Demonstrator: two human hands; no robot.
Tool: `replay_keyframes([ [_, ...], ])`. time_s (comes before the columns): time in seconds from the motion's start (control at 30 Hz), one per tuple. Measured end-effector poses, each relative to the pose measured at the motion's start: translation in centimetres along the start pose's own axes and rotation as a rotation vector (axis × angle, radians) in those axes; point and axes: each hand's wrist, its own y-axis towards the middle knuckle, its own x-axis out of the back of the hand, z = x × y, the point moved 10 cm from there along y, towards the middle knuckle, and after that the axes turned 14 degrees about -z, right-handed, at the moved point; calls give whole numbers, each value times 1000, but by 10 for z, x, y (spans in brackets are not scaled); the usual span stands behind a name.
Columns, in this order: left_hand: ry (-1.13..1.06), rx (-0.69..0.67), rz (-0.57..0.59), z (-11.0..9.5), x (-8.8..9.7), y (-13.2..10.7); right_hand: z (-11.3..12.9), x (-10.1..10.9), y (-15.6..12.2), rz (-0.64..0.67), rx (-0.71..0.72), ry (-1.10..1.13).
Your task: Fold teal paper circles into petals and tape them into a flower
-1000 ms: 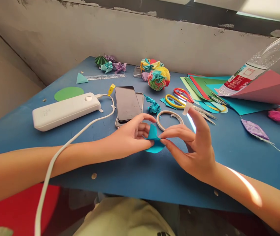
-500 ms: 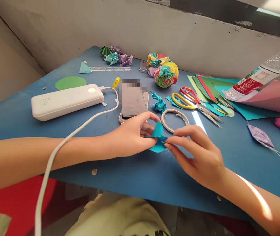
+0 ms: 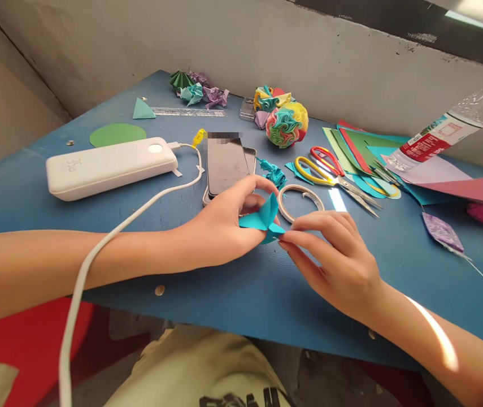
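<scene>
A small folded teal paper piece [image 3: 262, 219] sits between both hands just above the blue table [image 3: 233, 294]. My left hand [image 3: 220, 226] pinches its left side with thumb and fingers. My right hand [image 3: 334, 257] pinches its right tip, fingers curled together. A roll of tape [image 3: 300, 199] lies just behind the hands. A finished teal twisted piece [image 3: 273, 171] rests beside two stacked phones [image 3: 226, 167].
A white power bank [image 3: 109, 165] with a cable crossing my left forearm lies at left. Scissors [image 3: 334, 175], coloured paper sheets [image 3: 364, 152], a plastic bottle [image 3: 448, 130] and a multicolour paper ball [image 3: 286, 125] stand behind. A green paper circle [image 3: 117, 134] and ruler [image 3: 188, 112] lie far left.
My right index finger, raised with a bit of tape a second ago, has come down onto the teal paper. The paper has been turned and lifted slightly. The camera shifted a little.
</scene>
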Motion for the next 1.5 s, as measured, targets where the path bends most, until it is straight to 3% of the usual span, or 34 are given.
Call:
replay_keyframes([
  [0.23,-128,142,-23,14,-4,-1,-1,7,0,-96,-129,43],
  [0.43,-207,194,-161,15,0,3,-28,-4,-5,-99,-596,257],
  [0.6,-305,202,-224,13,-1,5,-45,-5,-13,-134,-787,279],
  [0.87,-371,263,-220,17,-3,4,-40,-15,-13,-73,-772,473],
  [1.07,-316,298,-213,22,-4,3,-46,-16,-16,-140,-859,527],
  [1.3,-238,204,-163,18,-7,2,-53,-13,-19,-184,-885,445],
  [1.5,-260,182,-124,16,-13,1,-48,-11,-16,-198,-789,339],
])
